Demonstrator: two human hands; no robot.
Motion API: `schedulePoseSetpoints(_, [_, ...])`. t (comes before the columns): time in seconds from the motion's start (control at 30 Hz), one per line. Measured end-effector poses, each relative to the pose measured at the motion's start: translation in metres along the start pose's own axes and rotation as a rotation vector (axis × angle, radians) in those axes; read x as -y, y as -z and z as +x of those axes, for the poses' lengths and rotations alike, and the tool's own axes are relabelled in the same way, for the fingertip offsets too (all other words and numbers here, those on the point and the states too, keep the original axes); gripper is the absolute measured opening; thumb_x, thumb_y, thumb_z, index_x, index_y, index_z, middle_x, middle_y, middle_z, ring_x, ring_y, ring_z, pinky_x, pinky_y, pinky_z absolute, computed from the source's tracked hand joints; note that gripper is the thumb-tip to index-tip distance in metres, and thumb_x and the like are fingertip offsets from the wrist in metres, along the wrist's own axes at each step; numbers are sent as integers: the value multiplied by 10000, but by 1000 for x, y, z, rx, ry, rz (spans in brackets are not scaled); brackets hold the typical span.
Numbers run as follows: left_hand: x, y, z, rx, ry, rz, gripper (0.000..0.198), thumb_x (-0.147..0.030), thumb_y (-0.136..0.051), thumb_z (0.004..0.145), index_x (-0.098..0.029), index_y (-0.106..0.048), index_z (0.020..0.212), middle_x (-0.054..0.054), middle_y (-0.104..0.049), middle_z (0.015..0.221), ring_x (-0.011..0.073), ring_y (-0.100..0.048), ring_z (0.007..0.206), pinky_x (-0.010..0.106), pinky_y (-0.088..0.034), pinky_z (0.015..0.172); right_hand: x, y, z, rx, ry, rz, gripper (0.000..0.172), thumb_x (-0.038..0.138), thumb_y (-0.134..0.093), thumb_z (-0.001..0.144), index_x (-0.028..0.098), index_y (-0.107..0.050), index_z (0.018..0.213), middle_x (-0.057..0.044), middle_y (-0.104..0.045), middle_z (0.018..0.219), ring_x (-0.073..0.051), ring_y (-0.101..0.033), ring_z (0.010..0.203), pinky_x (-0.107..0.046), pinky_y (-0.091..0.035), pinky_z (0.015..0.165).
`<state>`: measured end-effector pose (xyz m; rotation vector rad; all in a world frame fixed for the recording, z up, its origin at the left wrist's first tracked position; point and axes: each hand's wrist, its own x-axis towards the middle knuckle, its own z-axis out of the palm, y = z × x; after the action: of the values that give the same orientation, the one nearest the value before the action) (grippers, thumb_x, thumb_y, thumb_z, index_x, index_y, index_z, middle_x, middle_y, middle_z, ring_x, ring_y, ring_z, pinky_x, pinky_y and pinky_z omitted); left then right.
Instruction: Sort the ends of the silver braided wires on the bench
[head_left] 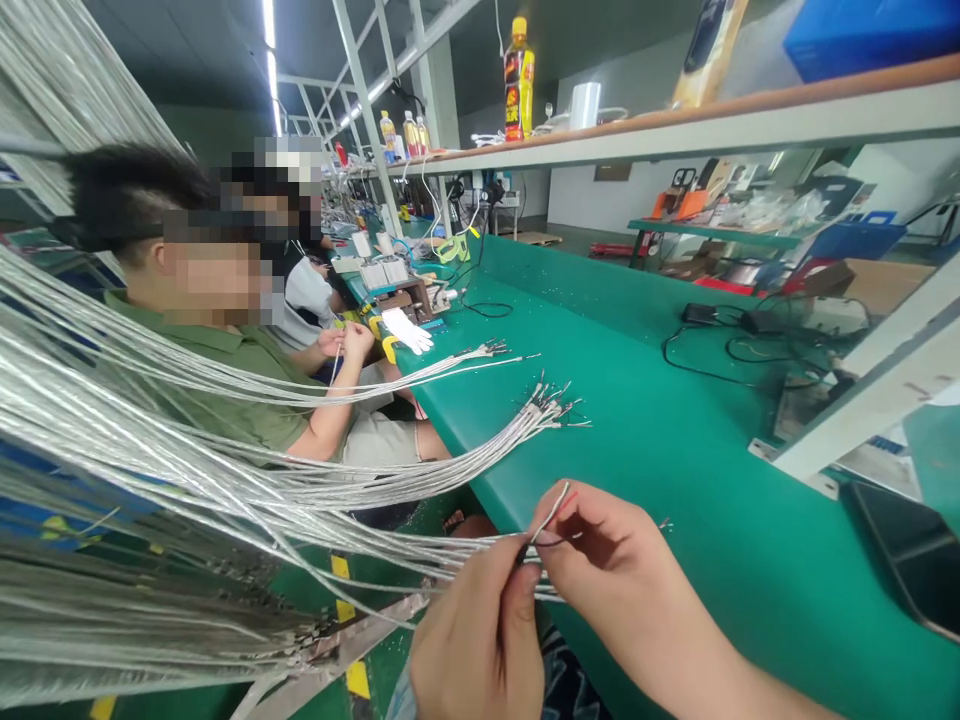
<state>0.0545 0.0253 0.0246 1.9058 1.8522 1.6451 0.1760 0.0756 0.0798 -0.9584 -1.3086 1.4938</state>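
My left hand (pixel 480 640) is cut off at 6 o'clock, my right hand's (pixel 615 560) forearm at 5. My fingertips (pixel 525 588) hide the wire's (pixel 553 510) lower end. The bundle (pixel 150 440) runs off frame at 9 o'clock.

Your left hand (pixel 480 640) and right hand (pixel 607 560) meet just off the near edge of the green table (pixel 675 470), both pinching one wire (pixel 551 512), its end tilted up between your fingertips. The wire bundle (pixel 225 470) sweeps in from the left, tips fanned on the table. A person in a green shirt (pixel 247 390) sits beside you. A white glove (pixel 409 330) lies further along. A bottle (pixel 519 80) stands on the shelf (pixel 675 125) above.
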Motion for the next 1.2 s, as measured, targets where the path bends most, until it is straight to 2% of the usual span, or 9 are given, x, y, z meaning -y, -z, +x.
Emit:
schedulePoseSetpoints(0.2, [-5,3,-2,-7,-9,-40,297,-141,-591,947,-308,-692,1171,-10,-803,1000,171,-757,868,232,-513,863,7,0,0,14,61,38,116,139,-681,789,190,-594,732,29,-525,735,-103,-446,646,-201,-360,541])
schedulePoseSetpoints(0.33, [-5,5,-4,34,121,-198,219,-184,-615,934,-293,-733,1084,-20,-744,755,164,-712,701,238,-520,736,7,4,-2,-14,88,74,159,255,-705,895,190,-613,783,24,-512,769,-86,-408,610,-204,-335,515])
schedulePoseSetpoints(0.43, [-6,8,-2,62,231,-342,118,-226,-630,936,-270,-730,980,-58,-639,578,119,-604,522,208,-467,580,7,4,-4,50,63,83,208,311,-699,937,194,-606,793,22,-521,761,-87,-440,596,-208,-373,521])
schedulePoseSetpoints(0.57, [-9,10,3,102,289,-414,140,-285,-608,956,-242,-733,909,-54,-607,551,105,-555,491,204,-441,542,8,1,-6,155,45,87,151,253,-667,969,212,-617,834,16,-568,787,-104,-545,662,-211,-464,596])
schedulePoseSetpoints(0.67, [-8,10,4,81,290,-403,147,-312,-609,963,-237,-730,927,-59,-600,545,106,-557,482,212,-463,552,10,2,-3,149,79,33,166,254,-674,973,208,-624,822,14,-565,812,-103,-547,709,-205,-466,628])
schedulePoseSetpoints(0.8, [3,10,5,99,142,-343,96,-272,-610,965,-274,-705,982,-81,-622,569,108,-601,504,205,-489,559,18,15,2,155,176,-169,118,230,-660,975,213,-630,862,5,-557,886,-113,-534,748,-221,-446,633])
schedulePoseSetpoints(0.97, [26,11,2,107,-203,-8,159,-223,-551,1020,-232,-667,1128,-3,-773,904,120,-725,749,213,-513,696,37,39,1,279,313,-749,135,136,-565,999,241,-615,931,-6,-558,1018,-136,-539,853,-263,-438,688])
schedulePoseSetpoints(1.07, [37,11,0,116,-402,171,190,-189,-590,1005,-173,-658,1181,32,-776,913,159,-735,793,274,-497,769,42,44,-4,307,392,-1068,153,139,-508,1025,256,-607,1036,-28,-542,1159,-185,-533,980,-333,-451,788])
schedulePoseSetpoints(1.2, [42,13,2,145,-441,188,215,-183,-619,987,-163,-643,1200,32,-750,846,174,-714,728,300,-484,693,42,41,-10,357,418,-1241,265,27,-501,964,251,-589,1076,-39,-530,1205,-217,-510,1021,-372,-446,802])
